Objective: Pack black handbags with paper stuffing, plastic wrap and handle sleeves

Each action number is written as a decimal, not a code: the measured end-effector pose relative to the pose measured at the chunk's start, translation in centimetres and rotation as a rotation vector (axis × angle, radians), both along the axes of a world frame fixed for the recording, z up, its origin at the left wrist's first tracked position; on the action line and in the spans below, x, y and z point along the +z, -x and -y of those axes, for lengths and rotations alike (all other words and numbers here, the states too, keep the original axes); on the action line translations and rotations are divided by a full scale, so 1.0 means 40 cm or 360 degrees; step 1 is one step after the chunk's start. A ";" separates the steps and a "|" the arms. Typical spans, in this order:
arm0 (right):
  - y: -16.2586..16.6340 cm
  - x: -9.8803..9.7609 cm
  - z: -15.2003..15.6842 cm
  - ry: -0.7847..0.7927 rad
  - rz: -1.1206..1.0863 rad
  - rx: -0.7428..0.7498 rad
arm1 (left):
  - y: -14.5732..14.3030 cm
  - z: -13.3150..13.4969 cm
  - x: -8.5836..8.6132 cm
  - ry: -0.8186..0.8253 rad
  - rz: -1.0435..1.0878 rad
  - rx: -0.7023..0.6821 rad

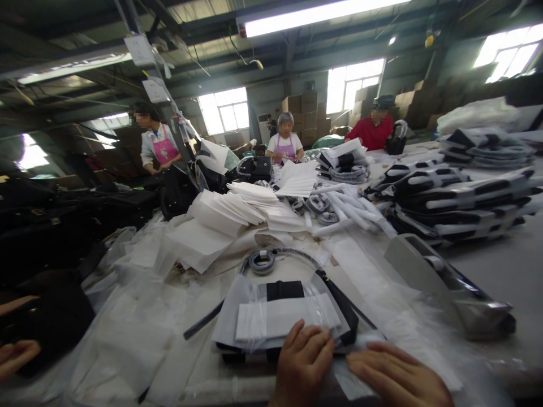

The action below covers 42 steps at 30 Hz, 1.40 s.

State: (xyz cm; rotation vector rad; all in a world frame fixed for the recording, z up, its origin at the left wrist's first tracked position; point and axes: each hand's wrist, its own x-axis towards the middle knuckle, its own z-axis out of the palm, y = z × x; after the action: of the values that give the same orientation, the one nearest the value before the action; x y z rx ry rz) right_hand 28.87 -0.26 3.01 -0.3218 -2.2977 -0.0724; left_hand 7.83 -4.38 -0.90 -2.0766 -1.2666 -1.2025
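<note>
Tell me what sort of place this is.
Probably a bag workshop or factory: a partly wrapped black bag lies in front, more wrapped bags are piled on the right, and cardboard boxes are stacked at the back.

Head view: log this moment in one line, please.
left hand: at near edge of bag; right hand: over plastic; bag: black, partly under white wrap; coil: beyond bag

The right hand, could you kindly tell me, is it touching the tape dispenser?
Apart: the head view shows pale sheeting between the right hand and the tape dispenser.
</note>
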 end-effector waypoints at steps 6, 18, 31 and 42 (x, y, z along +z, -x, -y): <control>0.067 0.037 -0.059 0.0124 -0.0058 -0.0103 | -0.006 0.005 0.000 -0.0056 0.0025 0.0088; 0.053 0.043 -0.070 0.0094 0.0103 -0.0103 | -0.050 -0.029 -0.106 -0.0321 0.0424 0.0337; 0.114 0.023 -0.125 0.0412 0.0223 -0.0275 | -0.037 -0.004 -0.101 -0.0069 0.0276 0.0417; 0.170 -0.021 -0.175 0.1287 0.0223 -0.0514 | -0.070 -0.005 -0.099 -0.0076 0.0553 0.0452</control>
State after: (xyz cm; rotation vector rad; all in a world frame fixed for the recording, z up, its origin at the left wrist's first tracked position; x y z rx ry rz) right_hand 22.06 6.75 2.18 -1.1218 -2.2914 0.7055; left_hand 10.64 -4.17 -4.87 -1.6297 -1.6046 -1.4806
